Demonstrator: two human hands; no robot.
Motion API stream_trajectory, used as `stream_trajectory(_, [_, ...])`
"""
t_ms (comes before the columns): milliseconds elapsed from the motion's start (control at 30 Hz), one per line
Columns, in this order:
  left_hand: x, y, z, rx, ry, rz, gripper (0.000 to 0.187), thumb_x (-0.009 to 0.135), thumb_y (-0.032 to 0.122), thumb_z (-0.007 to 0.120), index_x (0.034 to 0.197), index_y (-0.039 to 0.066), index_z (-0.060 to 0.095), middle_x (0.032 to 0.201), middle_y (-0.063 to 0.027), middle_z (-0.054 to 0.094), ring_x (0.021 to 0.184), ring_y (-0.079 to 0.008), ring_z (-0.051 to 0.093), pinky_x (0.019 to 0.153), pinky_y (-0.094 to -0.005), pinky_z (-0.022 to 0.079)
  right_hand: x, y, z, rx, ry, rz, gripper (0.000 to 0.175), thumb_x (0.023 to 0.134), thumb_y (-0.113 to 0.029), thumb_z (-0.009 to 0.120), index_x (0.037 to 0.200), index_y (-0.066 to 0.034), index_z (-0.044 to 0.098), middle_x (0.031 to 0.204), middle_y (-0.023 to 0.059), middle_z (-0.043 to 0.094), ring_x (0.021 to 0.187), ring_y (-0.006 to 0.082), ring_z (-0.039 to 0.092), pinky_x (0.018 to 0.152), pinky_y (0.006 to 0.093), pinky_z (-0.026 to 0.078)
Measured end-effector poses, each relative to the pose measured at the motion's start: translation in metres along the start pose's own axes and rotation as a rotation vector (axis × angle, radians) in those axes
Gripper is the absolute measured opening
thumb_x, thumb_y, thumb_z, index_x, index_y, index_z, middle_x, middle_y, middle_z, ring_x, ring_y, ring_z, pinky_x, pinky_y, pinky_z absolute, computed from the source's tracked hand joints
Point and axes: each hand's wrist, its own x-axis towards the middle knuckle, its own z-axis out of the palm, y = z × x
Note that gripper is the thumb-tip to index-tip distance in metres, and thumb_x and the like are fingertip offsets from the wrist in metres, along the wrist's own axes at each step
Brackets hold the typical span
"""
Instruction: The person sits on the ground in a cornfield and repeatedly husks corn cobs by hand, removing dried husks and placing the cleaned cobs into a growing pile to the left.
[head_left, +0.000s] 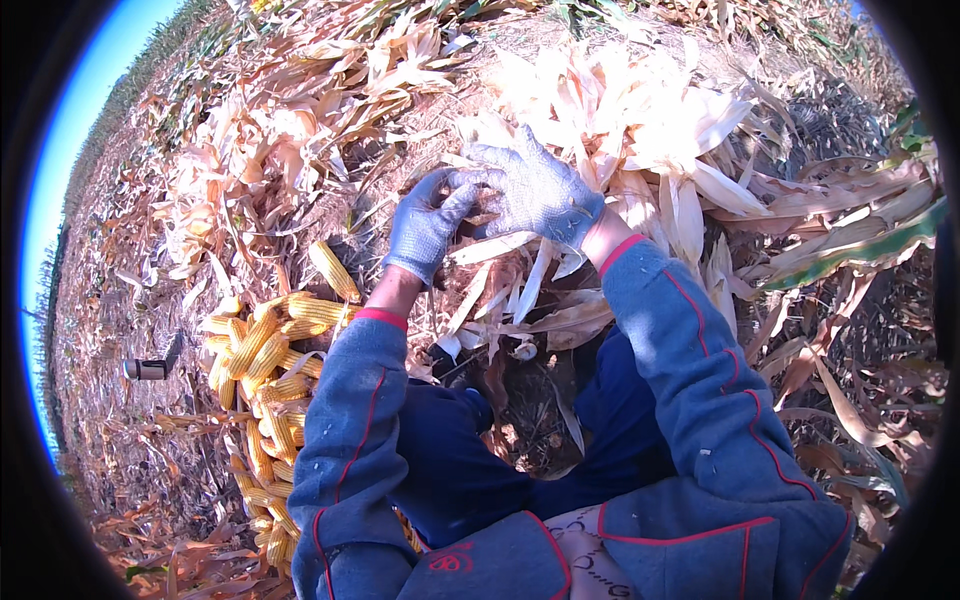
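Note:
My left hand and my right hand, both in pale grey knit gloves, meet in front of me above the husk-covered ground. The left has its fingers curled and its tips against the right. Seen from its back, my right hand has a finger raised apart from the others, and its palm side is hidden. Some brown corn silk or husk fragments show between them; whether either hand grips anything is unclear. Dry corn husks hang or lie just below the hands. Beside my left forearm lies a pile of husked yellow corn ears.
A single corn ear lies at the pile's upper end. Pale husks form a sunlit heap beyond my right hand, and more husks lie at upper left. A dark-and-silver cylindrical container is left of the pile. Dry cornstalk leaves spread at right.

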Motion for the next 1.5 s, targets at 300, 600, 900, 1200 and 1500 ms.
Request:
stream_trajectory(300, [-0.003,-0.034,-0.024,1.299,0.127,0.363,0.019,0.085,0.029,0.055,0.082,0.012,0.062,0.071,-0.0178,0.062,0.067,-0.0374,0.061,0.058,-0.0471,0.046,0.023,0.04,-0.003,-1.668,0.261,-0.275,0.041,0.083,-0.039,0.058,0.109,-0.0076,0.063,0.102,0.0129,0.065,0.086,0.0257,0.066,0.068,0.0446,0.053])
stream_trajectory(600, [-0.022,-0.077,-0.056,0.784,-0.313,-0.041,0.103,0.065,0.024,0.081,0.145,0.007,0.017,0.139,-0.0174,0.039,0.107,-0.0284,0.056,0.086,-0.036,0.048,0.012,0.054,-0.008,-1.954,-0.024,0.144,0.05,0.064,-0.036,0.074,0.108,-0.012,0.066,0.101,0.0138,0.067,0.092,0.0307,0.064,0.08,0.0433,0.05])
stream_trajectory(900, [-0.003,-0.053,-0.02,0.622,-0.138,0.194,0.013,0.078,0.006,0.065,0.09,0.002,0.064,0.075,-0.0054,0.066,0.066,-0.0133,0.06,0.058,-0.0283,0.048,0.014,0.061,0.006,-1.503,0.069,-0.021,0.048,0.064,-0.032,0.073,0.106,-0.0095,0.066,0.094,0.0132,0.068,0.088,0.0256,0.064,0.079,0.0357,0.049])
stream_trajectory(1200, [-0.01,-0.052,-0.037,0.97,-0.048,-0.096,0.05,0.074,0.033,0.074,0.112,0.003,0.058,0.096,-0.0121,0.066,0.083,-0.0251,0.064,0.076,-0.0351,0.05,0.001,0.032,-0.017,-0.329,0.181,0.121,0.071,0.087,-0.059,0.048,0.136,-0.009,0.039,0.13,0.0184,0.043,0.111,0.032,0.048,0.087,0.0473,0.046])
stream_trajectory(1500, [-0.013,-0.035,-0.008,0.174,-0.195,-0.29,0.029,0.086,0.02,0.066,0.107,0.001,0.066,0.078,-0.0022,0.065,0.06,-0.0077,0.056,0.053,-0.0218,0.046,0.002,0.039,-0.001,-0.305,0.129,0.082,0.06,0.095,-0.05,0.039,0.134,-0.0046,0.039,0.12,0.013,0.054,0.099,0.0203,0.058,0.083,0.0379,0.051])
